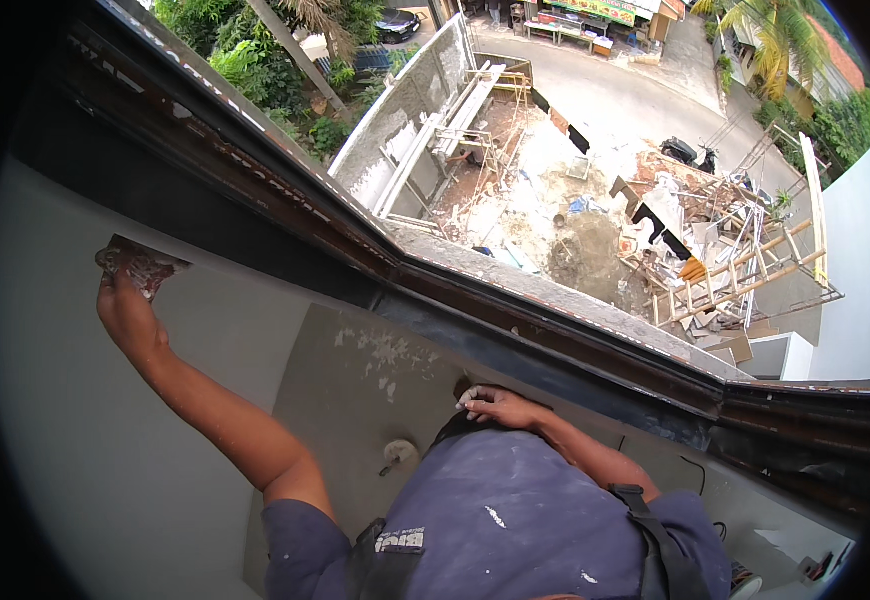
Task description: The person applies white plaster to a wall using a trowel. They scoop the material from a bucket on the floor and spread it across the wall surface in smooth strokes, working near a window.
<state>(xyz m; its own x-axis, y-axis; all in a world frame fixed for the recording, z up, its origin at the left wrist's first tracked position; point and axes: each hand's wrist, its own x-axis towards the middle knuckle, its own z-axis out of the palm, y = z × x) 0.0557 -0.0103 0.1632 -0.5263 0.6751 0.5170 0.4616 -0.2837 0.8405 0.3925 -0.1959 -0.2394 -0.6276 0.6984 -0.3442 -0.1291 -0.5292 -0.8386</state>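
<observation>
White-flecked purple fabric shirt (545, 490) fills the near side; left hand (129, 308) pinches a ragged, white-smeared reddish piece (145, 268); right hand (501, 407) curls, grip unclear.

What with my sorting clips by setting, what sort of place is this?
Probably a construction or renovation site, seen from an upper floor: a dark frame overlooks ground strewn with debris, with pale poles standing beside it.

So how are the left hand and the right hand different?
The left hand holds a smeared tool by the pale wall; the right hand shows no tool. The left hand reaches far from the shirt; the right hand is close to it. Both are bare.
</observation>
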